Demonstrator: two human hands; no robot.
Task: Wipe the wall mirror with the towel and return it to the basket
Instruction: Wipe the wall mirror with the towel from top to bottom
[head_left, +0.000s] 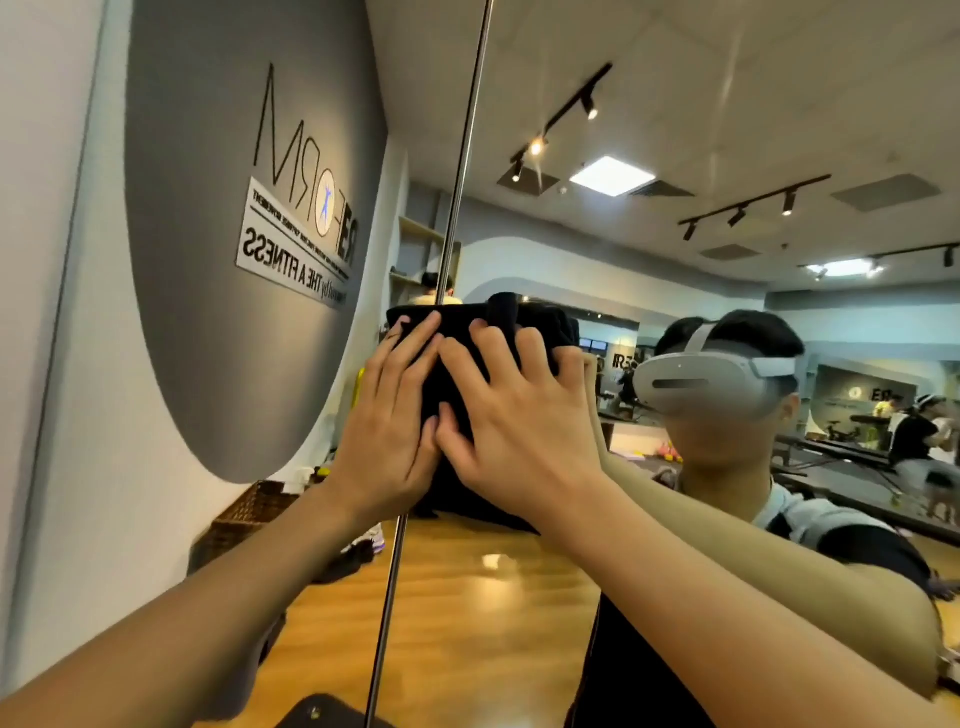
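A black towel (540, 325) is pressed flat against the wall mirror (675, 156), across the vertical metal seam (465, 156) between two mirror panels. My left hand (387, 431) lies spread on the towel's left part. My right hand (511, 415) lies on its right part, fingers spread, thumb touching the left hand. Both arms reach up from the bottom of the view. A brown woven basket (244, 514) shows low at the left, seen as a reflection in the mirror.
The mirror reflects a person in a white headset (711, 384), a glossy wooden floor (478, 597), ceiling track lights, and people at the far right. The left panel reflects a grey circle with reversed lettering (291, 244). A dark object (322, 712) sits at the bottom edge.
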